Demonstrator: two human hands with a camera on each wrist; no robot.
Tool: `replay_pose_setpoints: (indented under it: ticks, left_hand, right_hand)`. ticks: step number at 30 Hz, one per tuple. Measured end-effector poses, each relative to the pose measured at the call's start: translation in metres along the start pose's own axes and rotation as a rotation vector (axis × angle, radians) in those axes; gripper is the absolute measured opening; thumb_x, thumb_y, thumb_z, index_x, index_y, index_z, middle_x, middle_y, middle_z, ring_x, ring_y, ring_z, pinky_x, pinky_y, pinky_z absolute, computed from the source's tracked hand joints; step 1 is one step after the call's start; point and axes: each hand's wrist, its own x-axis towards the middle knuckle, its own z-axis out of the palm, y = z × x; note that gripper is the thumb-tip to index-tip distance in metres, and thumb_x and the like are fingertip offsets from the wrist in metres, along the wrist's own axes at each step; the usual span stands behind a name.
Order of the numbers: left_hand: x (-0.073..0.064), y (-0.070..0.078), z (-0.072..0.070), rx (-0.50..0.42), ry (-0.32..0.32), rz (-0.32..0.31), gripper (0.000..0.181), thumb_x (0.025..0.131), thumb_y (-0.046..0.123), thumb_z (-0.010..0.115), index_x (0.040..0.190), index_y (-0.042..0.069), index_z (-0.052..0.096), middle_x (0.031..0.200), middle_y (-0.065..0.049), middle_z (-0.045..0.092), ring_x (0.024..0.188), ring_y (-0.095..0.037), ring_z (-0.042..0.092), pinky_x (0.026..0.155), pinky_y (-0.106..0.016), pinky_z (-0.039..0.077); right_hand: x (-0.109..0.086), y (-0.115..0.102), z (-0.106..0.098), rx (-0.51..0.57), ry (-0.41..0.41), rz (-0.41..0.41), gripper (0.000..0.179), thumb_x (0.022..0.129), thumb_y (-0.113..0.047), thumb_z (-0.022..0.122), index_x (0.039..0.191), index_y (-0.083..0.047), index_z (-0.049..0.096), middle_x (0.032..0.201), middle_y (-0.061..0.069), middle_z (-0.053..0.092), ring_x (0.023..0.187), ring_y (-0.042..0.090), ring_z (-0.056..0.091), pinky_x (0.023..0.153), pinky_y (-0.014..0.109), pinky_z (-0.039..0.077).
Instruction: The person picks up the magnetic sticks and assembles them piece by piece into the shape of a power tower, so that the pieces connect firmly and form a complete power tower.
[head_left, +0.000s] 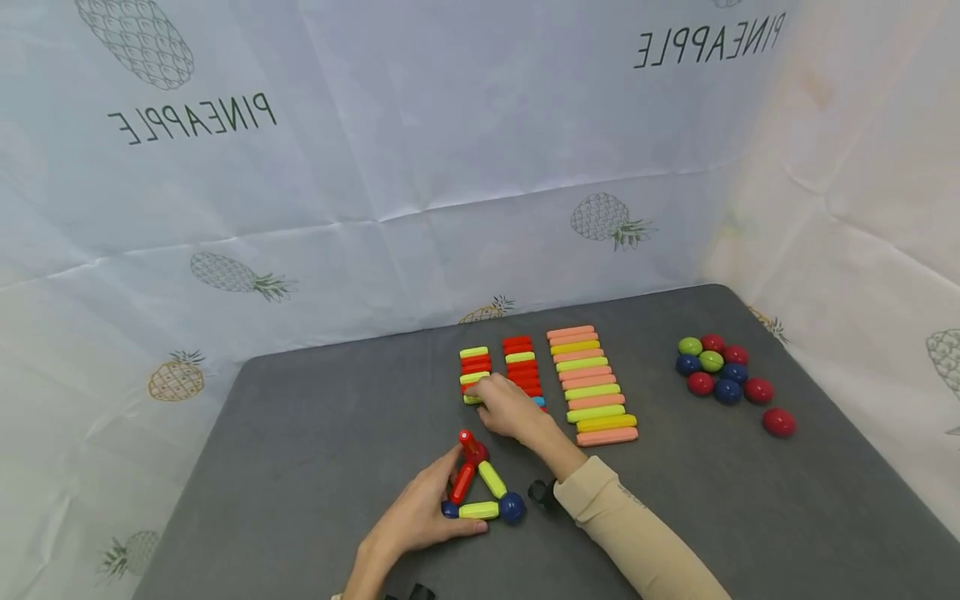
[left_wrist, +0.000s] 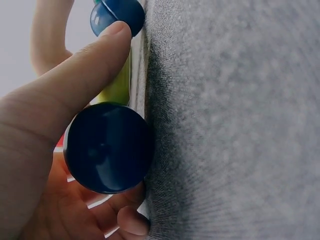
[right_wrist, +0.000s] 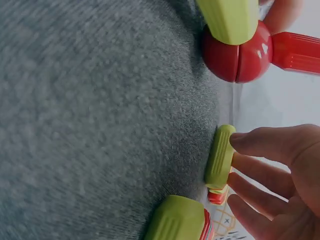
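Note:
In the head view my left hand (head_left: 420, 512) holds a triangle of short rods and balls on the table. Its thumb lies along the front yellow-green rod (head_left: 478, 510) and, in the left wrist view, reaches a blue ball (left_wrist: 119, 17). Another blue ball (left_wrist: 109, 147) sits close to the palm. At the far corner a red rod (head_left: 467, 437) rises from a red ball (head_left: 477, 454). My right hand (head_left: 512, 408) reaches down to the left row of short rods. There its thumb and fingertips pinch the end yellow-green rod (right_wrist: 220, 157), low at the tabletop.
Beside that row lies a second row of short, mostly red rods (head_left: 522, 363). Further right is a column of long pink, yellow and green rods (head_left: 590, 383). Several coloured balls (head_left: 712, 362) cluster at the right, with one red ball (head_left: 778, 422) nearer me.

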Motion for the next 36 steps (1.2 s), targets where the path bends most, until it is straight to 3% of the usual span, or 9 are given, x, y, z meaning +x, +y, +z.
replay_pose_setpoints:
  ticks: [2, 5, 9, 11, 15, 20, 24, 28, 36]
  left_hand:
    - [-0.001, 0.000, -0.001, 0.009, 0.002, 0.006, 0.111, 0.078, 0.051, 0.086, 0.158, -0.002, 0.029, 0.156, -0.018, 0.048, 0.135, -0.032, 0.055, 0.109, -0.054, 0.049]
    - [-0.003, 0.000, -0.005, -0.007, -0.016, 0.004, 0.109, 0.077, 0.052, 0.086, 0.155, -0.003, 0.034, 0.135, -0.014, 0.062, 0.103, -0.021, 0.069, 0.088, -0.039, 0.060]
    - [-0.007, -0.004, -0.015, -0.122, -0.099, 0.001, 0.086, 0.078, 0.045, 0.088, 0.140, 0.002, 0.047, 0.104, -0.004, 0.061, 0.061, -0.009, 0.063, 0.060, -0.023, 0.055]
    - [-0.009, -0.007, -0.020, -0.176, -0.144, 0.020, 0.075, 0.079, 0.039, 0.088, 0.134, 0.005, 0.050, 0.103, -0.005, 0.060, 0.060, -0.006, 0.064, 0.061, -0.022, 0.056]
    - [-0.013, -0.013, -0.028, -0.150, -0.158, 0.097, 0.082, 0.077, 0.035, 0.090, 0.142, 0.007, 0.049, 0.117, -0.009, 0.057, 0.078, -0.009, 0.063, 0.066, -0.022, 0.054]
    - [-0.013, -0.017, -0.030, -0.102, -0.198, 0.107, 0.107, 0.073, 0.042, 0.092, 0.159, 0.018, 0.033, 0.157, -0.002, 0.038, 0.133, -0.021, 0.046, 0.109, -0.037, 0.048]
    - [-0.011, -0.020, -0.028, -0.137, -0.234, 0.105, 0.108, 0.072, 0.040, 0.094, 0.158, 0.020, 0.032, 0.158, 0.006, 0.040, 0.144, -0.021, 0.039, 0.123, -0.042, 0.035]
    - [-0.008, -0.022, -0.025, -0.136, -0.169, 0.122, 0.099, 0.070, 0.041, 0.094, 0.149, 0.015, 0.040, 0.141, 0.006, 0.050, 0.131, -0.014, 0.048, 0.116, -0.033, 0.041]
    - [-0.004, -0.020, -0.015, -0.039, 0.089, 0.024, 0.072, 0.077, 0.049, 0.088, 0.132, 0.016, 0.055, 0.120, 0.003, 0.054, 0.109, -0.013, 0.052, 0.094, -0.031, 0.050]
  right_hand:
    - [0.001, -0.001, 0.002, -0.044, 0.016, 0.009, 0.030, 0.090, 0.007, 0.067, 0.118, -0.002, 0.076, 0.122, 0.014, 0.075, 0.104, 0.031, 0.067, 0.083, 0.038, 0.060]
    - [0.000, -0.002, 0.006, -0.091, 0.049, 0.008, 0.027, 0.086, 0.008, 0.070, 0.110, -0.002, 0.079, 0.115, 0.013, 0.077, 0.102, 0.032, 0.065, 0.087, 0.038, 0.059]
    - [-0.004, -0.003, 0.011, -0.115, 0.070, -0.022, 0.023, 0.085, 0.008, 0.073, 0.104, -0.002, 0.080, 0.108, 0.012, 0.078, 0.100, 0.032, 0.068, 0.088, 0.038, 0.060]
    - [-0.007, -0.003, 0.012, -0.113, 0.061, -0.026, 0.020, 0.086, 0.006, 0.074, 0.103, -0.003, 0.080, 0.106, 0.012, 0.077, 0.100, 0.031, 0.069, 0.088, 0.037, 0.060]
    - [-0.012, -0.005, 0.013, -0.058, 0.034, -0.018, 0.019, 0.089, 0.001, 0.075, 0.107, -0.002, 0.079, 0.106, 0.012, 0.076, 0.100, 0.029, 0.069, 0.088, 0.038, 0.060]
    - [-0.023, -0.008, 0.005, 0.134, 0.062, -0.050, 0.024, 0.091, -0.005, 0.075, 0.115, -0.001, 0.075, 0.110, 0.012, 0.077, 0.098, 0.026, 0.071, 0.086, 0.038, 0.061]
    - [-0.034, -0.009, -0.006, 0.284, 0.116, -0.091, 0.027, 0.091, -0.007, 0.076, 0.117, -0.001, 0.074, 0.106, 0.010, 0.076, 0.090, 0.021, 0.069, 0.082, 0.035, 0.060]
    - [-0.044, -0.008, -0.014, 0.395, 0.132, -0.102, 0.025, 0.090, -0.010, 0.077, 0.114, -0.004, 0.075, 0.102, 0.008, 0.076, 0.087, 0.016, 0.068, 0.080, 0.031, 0.061]
    - [-0.056, -0.005, -0.018, 0.500, 0.093, -0.062, 0.021, 0.090, -0.016, 0.079, 0.107, -0.008, 0.073, 0.100, 0.006, 0.074, 0.088, 0.009, 0.068, 0.082, 0.020, 0.057]
